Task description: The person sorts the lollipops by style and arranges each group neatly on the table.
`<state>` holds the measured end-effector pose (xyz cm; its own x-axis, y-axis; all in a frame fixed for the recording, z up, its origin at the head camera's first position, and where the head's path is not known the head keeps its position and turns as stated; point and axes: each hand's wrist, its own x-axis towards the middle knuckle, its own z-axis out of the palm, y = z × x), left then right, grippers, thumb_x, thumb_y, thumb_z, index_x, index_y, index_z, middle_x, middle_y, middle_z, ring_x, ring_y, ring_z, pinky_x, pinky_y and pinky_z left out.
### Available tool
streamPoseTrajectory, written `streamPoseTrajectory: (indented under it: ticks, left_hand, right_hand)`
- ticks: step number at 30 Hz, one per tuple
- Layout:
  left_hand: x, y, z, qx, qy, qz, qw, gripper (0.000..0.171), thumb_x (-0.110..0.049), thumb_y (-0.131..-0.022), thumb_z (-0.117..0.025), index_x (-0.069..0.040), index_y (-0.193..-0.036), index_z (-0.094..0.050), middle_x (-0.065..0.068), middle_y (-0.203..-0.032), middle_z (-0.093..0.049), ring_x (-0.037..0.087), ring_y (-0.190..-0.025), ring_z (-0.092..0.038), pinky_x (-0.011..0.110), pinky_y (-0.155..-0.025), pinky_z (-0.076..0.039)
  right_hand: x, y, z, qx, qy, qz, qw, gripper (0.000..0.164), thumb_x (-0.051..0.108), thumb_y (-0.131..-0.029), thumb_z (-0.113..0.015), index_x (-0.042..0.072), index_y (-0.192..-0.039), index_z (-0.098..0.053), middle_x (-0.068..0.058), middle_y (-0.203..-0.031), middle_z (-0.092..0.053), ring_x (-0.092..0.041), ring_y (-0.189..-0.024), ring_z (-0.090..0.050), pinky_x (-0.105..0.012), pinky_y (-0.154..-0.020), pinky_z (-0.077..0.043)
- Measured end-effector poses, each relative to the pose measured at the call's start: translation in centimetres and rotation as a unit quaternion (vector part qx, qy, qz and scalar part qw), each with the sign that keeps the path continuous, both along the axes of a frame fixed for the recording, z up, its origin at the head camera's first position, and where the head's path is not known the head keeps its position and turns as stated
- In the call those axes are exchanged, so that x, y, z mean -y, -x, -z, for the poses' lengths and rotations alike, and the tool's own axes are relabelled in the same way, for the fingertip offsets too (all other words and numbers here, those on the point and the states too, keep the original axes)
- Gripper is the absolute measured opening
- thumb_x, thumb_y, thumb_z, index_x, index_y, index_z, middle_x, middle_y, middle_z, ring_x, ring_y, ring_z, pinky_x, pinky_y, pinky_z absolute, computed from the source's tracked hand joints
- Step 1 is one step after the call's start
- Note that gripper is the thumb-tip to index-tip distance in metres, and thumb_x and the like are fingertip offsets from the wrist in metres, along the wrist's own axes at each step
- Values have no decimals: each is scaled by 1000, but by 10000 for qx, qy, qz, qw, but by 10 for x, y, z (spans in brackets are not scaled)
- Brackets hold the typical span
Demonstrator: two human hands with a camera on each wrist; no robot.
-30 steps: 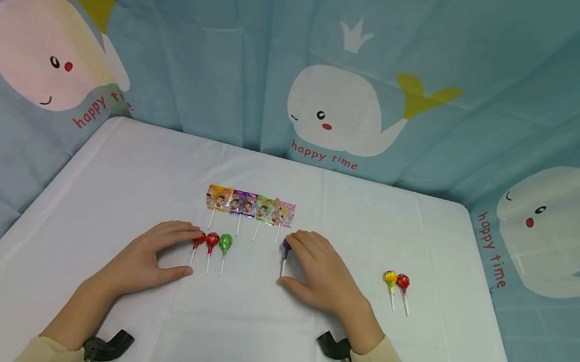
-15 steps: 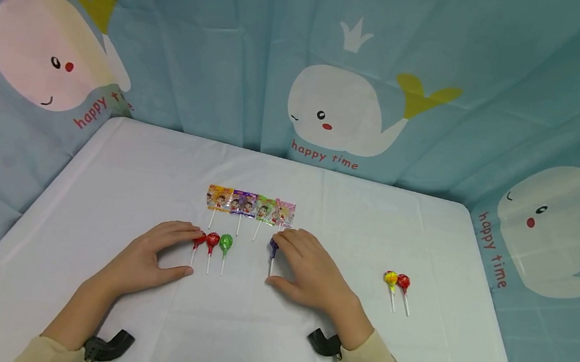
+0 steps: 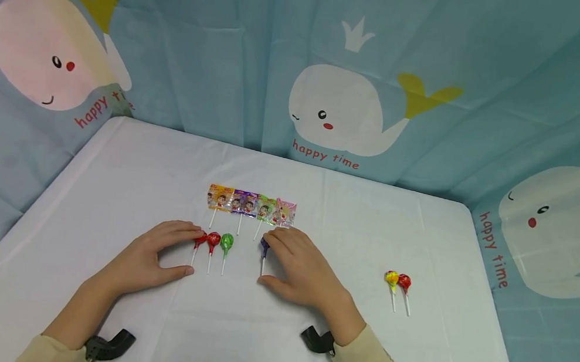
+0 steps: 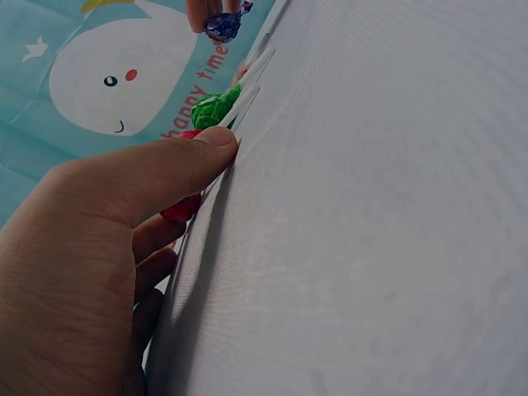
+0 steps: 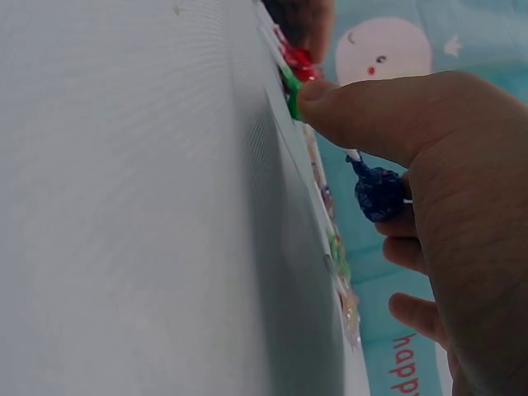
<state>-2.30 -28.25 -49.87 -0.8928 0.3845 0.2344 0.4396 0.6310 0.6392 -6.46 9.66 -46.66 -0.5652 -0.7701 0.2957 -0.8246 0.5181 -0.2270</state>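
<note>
My left hand (image 3: 146,254) pinches the leftmost red lollipop (image 3: 201,242) lengthwise, fingertips at its round head and thumb by the stick end. Beside that one, a second red lollipop (image 3: 213,239) and a green lollipop (image 3: 227,241) lie in a row, sticks toward me. My right hand (image 3: 304,271) holds a purple lollipop (image 3: 264,249) the same way, a short gap to the right of the green one. In the right wrist view its dark wrapped head (image 5: 379,195) shows against the fingers, while the thumb hides much of the stick.
Behind the row lie flat lollipops in orange (image 3: 221,197), purple (image 3: 245,203), green (image 3: 266,208) and pink (image 3: 285,211) wrappers, edges overlapping. To the right rest a yellow lollipop (image 3: 392,277) and another red lollipop (image 3: 404,282). A whale-print curtain (image 3: 248,70) borders the white table (image 3: 231,340).
My right hand has slid the purple lollipop left across the table, closer to the green one. My left hand has stayed in place on the red lollipop.
</note>
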Motion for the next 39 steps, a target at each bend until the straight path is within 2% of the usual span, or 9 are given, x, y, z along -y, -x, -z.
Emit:
streamPoseTrajectory:
  ticks: [5, 10, 27, 39]
  left_hand:
    - [0, 0, -1, 51, 49, -15, 10000, 77, -27, -79, -101, -32, -148, -68, -7, -153, -61, 24, -146, -51, 8, -119, -22]
    - [0, -1, -2, 65, 55, -23, 10000, 77, -27, -79, -101, -32, -148, -68, -7, -153, -61, 24, -145, -51, 8, -119, -22]
    - [0, 0, -1, 16, 37, 15, 10000, 78, -24, -77, -102, -31, -148, -68, -4, -153, -61, 25, -144, -52, 7, -118, -23]
    - [-1, -1, -4, 55, 96, -39, 9999, 78, -26, -78, -102, -32, -148, -68, -6, -153, -62, 26, -145, -52, 8, -118, -21]
  right_hand:
    - [4, 1, 0, 38, 59, -35, 10000, 80, 49, -96, -82, 0, -154, -57, -11, -153, -60, -26, -145, -53, -43, -130, -33]
    - [10, 1, 0, -6, 159, -117, 9998, 79, 48, -95, -83, 0, -152, -58, -12, -151, -61, -27, -144, -54, -47, -127, -37]
    - [25, 2, 2, 251, 68, -200, 9995, 79, 48, -97, -81, 1, -155, -56, -10, -154, -58, -25, -147, -51, -39, -131, -28]
    - [37, 3, 2, 212, -66, -290, 9993, 77, 51, -97, -79, 3, -154, -56, -8, -152, -59, -24, -145, -51, -40, -130, -30]
